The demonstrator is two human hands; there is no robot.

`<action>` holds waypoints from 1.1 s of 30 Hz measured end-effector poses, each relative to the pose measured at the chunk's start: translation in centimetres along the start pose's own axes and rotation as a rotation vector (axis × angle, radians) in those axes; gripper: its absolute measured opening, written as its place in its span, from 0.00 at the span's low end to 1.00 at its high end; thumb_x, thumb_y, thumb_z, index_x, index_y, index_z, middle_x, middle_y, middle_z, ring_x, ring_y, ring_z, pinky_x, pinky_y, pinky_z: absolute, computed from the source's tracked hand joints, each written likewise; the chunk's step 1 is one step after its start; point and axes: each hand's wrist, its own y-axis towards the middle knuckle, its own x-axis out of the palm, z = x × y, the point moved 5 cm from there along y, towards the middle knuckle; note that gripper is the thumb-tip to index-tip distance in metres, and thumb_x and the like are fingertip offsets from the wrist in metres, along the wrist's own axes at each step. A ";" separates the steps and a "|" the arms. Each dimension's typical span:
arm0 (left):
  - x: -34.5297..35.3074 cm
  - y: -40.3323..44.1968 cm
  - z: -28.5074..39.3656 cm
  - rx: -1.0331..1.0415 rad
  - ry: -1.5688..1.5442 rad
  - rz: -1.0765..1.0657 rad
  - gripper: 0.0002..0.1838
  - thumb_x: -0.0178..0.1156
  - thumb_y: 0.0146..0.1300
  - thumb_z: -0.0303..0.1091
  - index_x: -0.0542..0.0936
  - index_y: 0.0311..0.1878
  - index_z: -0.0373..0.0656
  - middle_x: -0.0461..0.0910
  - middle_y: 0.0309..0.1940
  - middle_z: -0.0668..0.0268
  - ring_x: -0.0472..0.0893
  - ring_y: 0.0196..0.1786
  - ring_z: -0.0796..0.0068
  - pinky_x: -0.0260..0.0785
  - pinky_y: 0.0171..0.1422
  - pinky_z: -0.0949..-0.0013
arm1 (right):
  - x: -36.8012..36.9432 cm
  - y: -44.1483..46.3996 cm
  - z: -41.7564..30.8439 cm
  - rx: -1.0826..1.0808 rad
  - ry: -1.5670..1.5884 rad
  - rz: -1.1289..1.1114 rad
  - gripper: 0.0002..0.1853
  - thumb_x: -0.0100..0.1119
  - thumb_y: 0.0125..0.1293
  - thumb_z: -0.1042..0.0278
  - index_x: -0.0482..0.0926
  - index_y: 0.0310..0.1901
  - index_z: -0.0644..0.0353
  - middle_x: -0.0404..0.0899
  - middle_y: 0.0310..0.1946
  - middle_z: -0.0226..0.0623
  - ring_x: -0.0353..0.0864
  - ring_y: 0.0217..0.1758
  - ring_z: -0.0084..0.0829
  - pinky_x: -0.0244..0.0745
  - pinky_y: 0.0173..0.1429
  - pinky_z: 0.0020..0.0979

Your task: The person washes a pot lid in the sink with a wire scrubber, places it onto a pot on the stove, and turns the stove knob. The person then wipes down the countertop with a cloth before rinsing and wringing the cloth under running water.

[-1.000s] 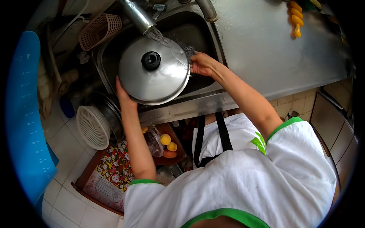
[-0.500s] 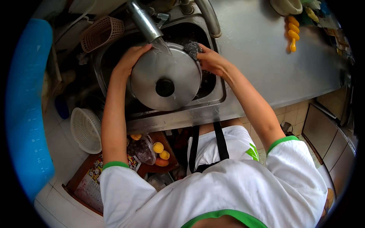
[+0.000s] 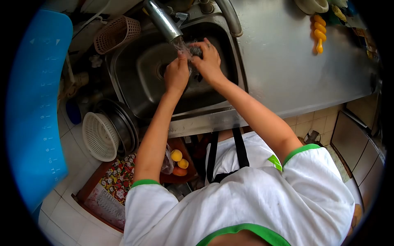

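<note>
Under the running faucet (image 3: pixel 166 23), my hands are close together over the metal sink (image 3: pixel 139 88). My right hand (image 3: pixel 209 63) is curled around a grey steel wool scrubber (image 3: pixel 196 51), which shows between its thumb and fingers. Just to its left, my left hand (image 3: pixel 177 76) has its thumb raised beside the falling water. Its other fingers are mostly hidden behind the hand, so I cannot see whether they hold anything. The sink's drain (image 3: pixel 163 70) shows left of my left hand. No pot lid shows in the sink.
A pink plastic basket (image 3: pixel 117 35) stands behind the sink's left corner. Left of the sink are a white colander (image 3: pixel 99 137) and dark metal pans (image 3: pixel 125 127). The steel counter (image 3: pixel 283 74) extends right, with a yellow twisted object (image 3: pixel 319 35) on it. Below lie yellow fruits (image 3: pixel 176 155).
The round metal lid has left both hands and the spot under the faucet. My hands have come together in the water, the right one still with the scrubber. The view has shifted slightly.
</note>
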 end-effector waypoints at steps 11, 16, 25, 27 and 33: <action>2.3 -2.8 -3.9 -0.141 -0.346 -0.136 0.49 0.30 0.67 0.69 0.74 0.50 0.22 0.77 0.48 0.52 0.74 0.54 0.66 0.62 0.61 0.69 | -1.0 4.5 3.1 0.402 0.570 -0.268 0.22 0.53 0.54 0.68 0.76 0.53 0.55 0.71 0.57 0.44 0.65 0.62 0.38 0.54 0.67 0.39; 1.9 -2.6 1.8 -0.263 -0.949 0.123 0.39 0.35 0.68 0.66 0.73 0.53 0.32 0.76 0.50 0.61 0.76 0.52 0.67 0.66 0.57 0.70 | 0.9 -4.1 -2.5 -0.154 -0.066 0.029 0.22 0.52 0.53 0.69 0.77 0.52 0.45 0.53 0.70 0.47 0.45 0.75 0.49 0.29 0.73 0.56; -1.1 -2.5 -1.9 -0.546 -1.086 0.385 0.26 0.42 0.73 0.49 0.66 0.63 0.38 0.69 0.62 0.63 0.70 0.62 0.67 0.63 0.65 0.66 | -1.9 -11.2 5.9 -0.082 0.281 0.124 0.25 0.48 0.54 0.78 0.72 0.56 0.51 0.58 0.67 0.51 0.54 0.72 0.50 0.48 0.73 0.39; -1.5 -3.1 -1.7 -0.561 -1.077 0.410 0.27 0.40 0.74 0.50 0.65 0.65 0.38 0.64 0.65 0.63 0.67 0.65 0.67 0.59 0.69 0.65 | -1.8 -8.8 6.1 -0.013 0.274 0.071 0.25 0.48 0.55 0.76 0.71 0.57 0.53 0.59 0.66 0.52 0.55 0.71 0.50 0.48 0.73 0.38; -1.9 -5.3 -0.9 -0.403 -1.021 0.355 0.28 0.38 0.74 0.52 0.69 0.60 0.36 0.70 0.60 0.62 0.71 0.60 0.68 0.63 0.64 0.66 | 1.7 -8.3 -4.0 -0.217 0.137 -0.179 0.25 0.48 0.60 0.62 0.70 0.60 0.56 0.58 0.66 0.57 0.50 0.72 0.55 0.46 0.74 0.41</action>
